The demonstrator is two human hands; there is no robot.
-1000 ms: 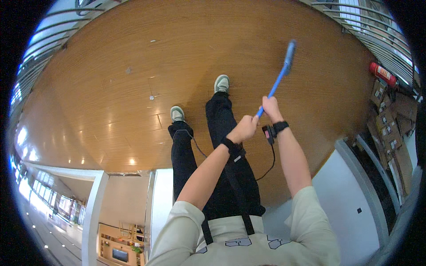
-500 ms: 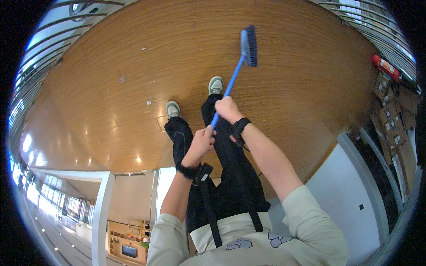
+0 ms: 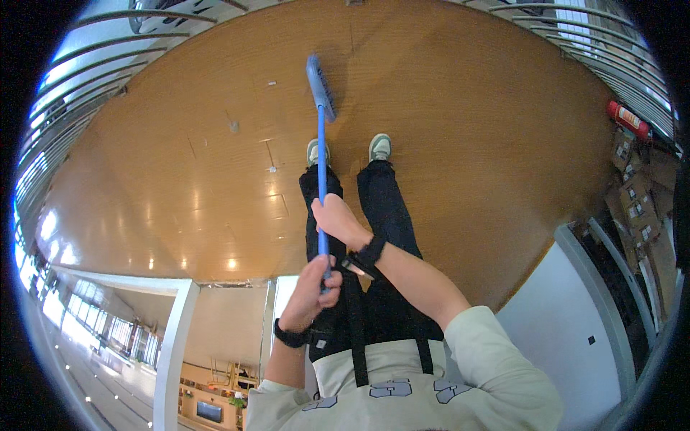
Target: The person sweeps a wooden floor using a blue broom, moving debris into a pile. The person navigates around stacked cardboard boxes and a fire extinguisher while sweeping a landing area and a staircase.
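A blue broom point(image 3: 321, 154) is held in both my hands, its handle running away from my waist over my left leg. My left hand point(image 3: 310, 291) is closed around the upper end of the handle, close to my body. Farther along the handle, my right hand point(image 3: 341, 221) grips it with fingers wrapped round. The broom's head point(image 3: 314, 77) is beyond my left shoe, with dark bristles facing right; whether they touch the floor I cannot tell. Small pale scraps point(image 3: 272, 83) lie on the wooden floor left of the broom, with another scrap point(image 3: 272, 170) near my left shoe.
Metal railings point(image 3: 604, 47) border the floor at the far right and far left. At the right edge lie a red fire extinguisher point(image 3: 629, 120) and stacked flattened cardboard point(image 3: 636, 194). A white panel point(image 3: 568, 316) stands at the lower right, a white frame point(image 3: 172, 345) at the lower left.
The broom's head has swung from right to left, and both hands have come nearer my body. My feet have shifted, the left one now behind the handle.
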